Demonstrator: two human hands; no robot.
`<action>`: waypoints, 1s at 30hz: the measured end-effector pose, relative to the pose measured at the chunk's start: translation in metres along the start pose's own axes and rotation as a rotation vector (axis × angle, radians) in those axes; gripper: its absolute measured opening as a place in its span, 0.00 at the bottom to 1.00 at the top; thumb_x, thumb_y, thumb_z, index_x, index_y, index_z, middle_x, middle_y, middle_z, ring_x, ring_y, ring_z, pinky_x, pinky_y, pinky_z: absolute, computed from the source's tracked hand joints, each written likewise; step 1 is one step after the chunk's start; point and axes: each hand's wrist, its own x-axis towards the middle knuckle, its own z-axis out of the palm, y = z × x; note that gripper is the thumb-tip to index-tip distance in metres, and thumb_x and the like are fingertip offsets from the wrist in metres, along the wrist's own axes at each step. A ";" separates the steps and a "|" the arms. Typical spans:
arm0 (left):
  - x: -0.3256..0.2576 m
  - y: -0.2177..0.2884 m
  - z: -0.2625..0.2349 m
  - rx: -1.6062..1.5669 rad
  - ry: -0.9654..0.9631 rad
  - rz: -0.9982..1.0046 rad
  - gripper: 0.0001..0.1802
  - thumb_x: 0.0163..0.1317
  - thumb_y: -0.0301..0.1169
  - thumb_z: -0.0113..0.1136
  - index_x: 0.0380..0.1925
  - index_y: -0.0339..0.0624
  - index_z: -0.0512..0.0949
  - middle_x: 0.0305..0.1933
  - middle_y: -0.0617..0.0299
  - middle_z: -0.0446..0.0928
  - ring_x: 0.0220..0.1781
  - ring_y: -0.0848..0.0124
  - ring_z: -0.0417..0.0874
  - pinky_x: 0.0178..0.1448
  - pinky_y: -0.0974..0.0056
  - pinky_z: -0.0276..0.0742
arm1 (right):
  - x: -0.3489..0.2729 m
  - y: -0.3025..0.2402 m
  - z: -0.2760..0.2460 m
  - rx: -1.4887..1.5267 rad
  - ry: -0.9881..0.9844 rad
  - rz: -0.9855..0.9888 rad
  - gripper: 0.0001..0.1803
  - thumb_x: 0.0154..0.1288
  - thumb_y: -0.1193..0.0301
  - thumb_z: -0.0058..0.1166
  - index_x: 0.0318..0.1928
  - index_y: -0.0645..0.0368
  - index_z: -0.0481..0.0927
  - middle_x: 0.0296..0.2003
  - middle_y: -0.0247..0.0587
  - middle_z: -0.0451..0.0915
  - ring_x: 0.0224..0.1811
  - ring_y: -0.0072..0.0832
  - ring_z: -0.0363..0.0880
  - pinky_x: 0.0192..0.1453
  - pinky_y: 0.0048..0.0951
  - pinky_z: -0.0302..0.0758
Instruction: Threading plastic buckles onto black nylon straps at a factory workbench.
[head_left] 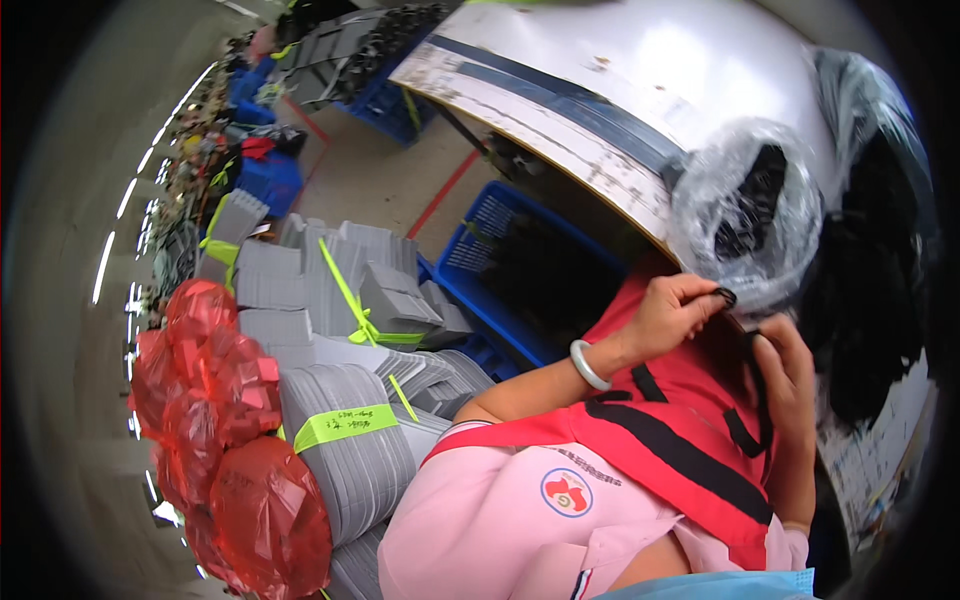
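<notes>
My left hand, with a pale bangle at its wrist, pinches a small black piece beside the table's edge. My right hand is closed around a black strap, which hangs down in front of my red apron. Whether the piece and the strap are joined I cannot tell. Just beyond both hands, a clear plastic bag stands open on the white table, with black items inside.
A dark heap lies to the right of the bag. Below the table's left edge is a blue crate with dark contents. Grey stacked sheets, tied with yellow-green strips, and red plastic bags crowd my left side.
</notes>
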 end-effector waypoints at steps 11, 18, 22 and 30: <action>0.000 -0.007 -0.007 0.217 0.029 0.085 0.10 0.66 0.27 0.61 0.42 0.32 0.81 0.26 0.67 0.77 0.24 0.81 0.74 0.26 0.76 0.69 | 0.035 0.037 0.021 0.396 0.035 0.137 0.11 0.72 0.66 0.51 0.37 0.62 0.77 0.25 0.31 0.77 0.23 0.13 0.73 0.27 0.16 0.69; 0.003 -0.010 -0.001 0.606 0.027 0.390 0.10 0.63 0.23 0.62 0.43 0.32 0.81 0.27 0.64 0.77 0.25 0.78 0.74 0.29 0.74 0.69 | 0.036 0.047 0.023 0.529 0.082 0.197 0.12 0.72 0.64 0.51 0.35 0.60 0.76 0.21 0.30 0.75 0.18 0.13 0.70 0.20 0.15 0.67; 0.002 -0.010 0.001 0.772 0.007 0.562 0.10 0.60 0.21 0.62 0.43 0.32 0.80 0.28 0.56 0.77 0.27 0.70 0.77 0.32 0.70 0.72 | 0.039 0.049 0.025 0.636 0.065 0.213 0.13 0.70 0.62 0.54 0.36 0.59 0.75 0.20 0.30 0.74 0.18 0.13 0.70 0.20 0.15 0.67; 0.002 -0.015 -0.003 0.708 0.036 0.526 0.10 0.57 0.20 0.63 0.40 0.34 0.81 0.33 0.52 0.80 0.32 0.58 0.83 0.35 0.64 0.78 | 0.050 0.059 0.025 0.608 0.131 0.134 0.16 0.68 0.65 0.59 0.50 0.61 0.73 0.23 0.31 0.75 0.20 0.13 0.70 0.22 0.15 0.69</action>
